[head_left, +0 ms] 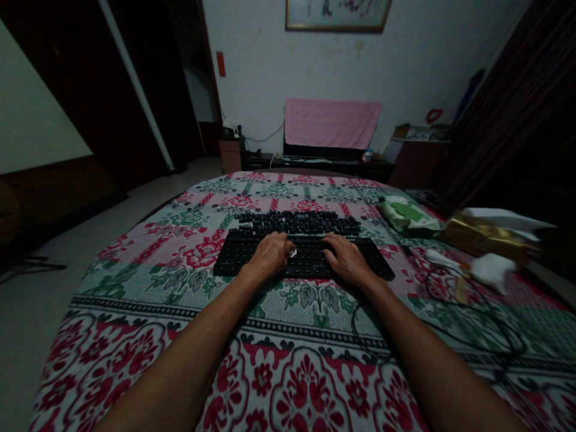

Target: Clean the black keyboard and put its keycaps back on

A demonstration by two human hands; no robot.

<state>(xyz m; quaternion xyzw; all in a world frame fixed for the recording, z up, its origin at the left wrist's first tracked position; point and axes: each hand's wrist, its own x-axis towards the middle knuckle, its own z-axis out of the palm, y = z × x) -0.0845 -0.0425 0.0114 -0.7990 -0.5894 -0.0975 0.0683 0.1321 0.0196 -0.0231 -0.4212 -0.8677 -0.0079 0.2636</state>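
A black keyboard base (227,259) lay across the centre of the frame on the cloth-covered table (180,225). Over its left half, the left hand (269,254) pinched a small white wad (293,252) in its fingers. Loose black keycaps (301,223) were spread just above the base in the frame. The right hand (346,258) rested on its right half, fingers slightly spread. Toward the frame's right side lay a green-and-white packet (407,215), then a gold box (486,236).

Keyboard (306,258) on tablecloth (310,327), keycaps (299,223) behind
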